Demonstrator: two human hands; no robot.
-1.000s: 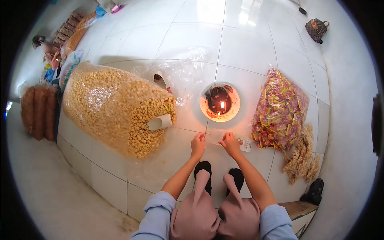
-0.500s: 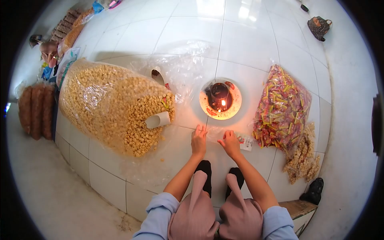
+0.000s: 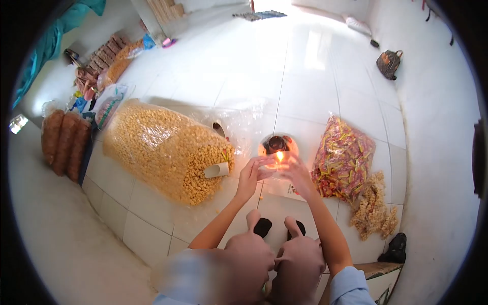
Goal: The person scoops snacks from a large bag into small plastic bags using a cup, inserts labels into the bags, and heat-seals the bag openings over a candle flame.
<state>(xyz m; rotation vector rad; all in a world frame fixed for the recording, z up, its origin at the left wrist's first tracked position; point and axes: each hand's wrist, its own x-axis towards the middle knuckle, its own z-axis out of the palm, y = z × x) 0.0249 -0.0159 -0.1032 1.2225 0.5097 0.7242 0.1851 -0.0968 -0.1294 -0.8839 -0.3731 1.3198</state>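
My left hand [image 3: 248, 177] is raised just in front of a small flame [image 3: 279, 157], its fingers closed and pointing right. Facing it, my right hand [image 3: 299, 175] is partly smeared by motion, fingers curled inward. A faint clear plastic bag [image 3: 278, 170] seems stretched between both hands; its outline is hard to see. The flame rises by a dark holder [image 3: 276, 144] on a round, stained plate [image 3: 293, 144], which my fingers partly hide. Beneath my right hand lies a white printed packet [image 3: 291, 190].
On the left lies a large clear bag of yellow puffed snacks [image 3: 152, 140] with a white scoop [image 3: 217, 170] at its mouth. To the right are a bag of red-yellow sachets [image 3: 343, 160] and filled snack packs [image 3: 375, 206]. Long brown bags [image 3: 66, 142] stand by the left wall.
Both hands have risen from the floor toward the flame and come closer together. The camera has tilted up, showing more of the room's far end.
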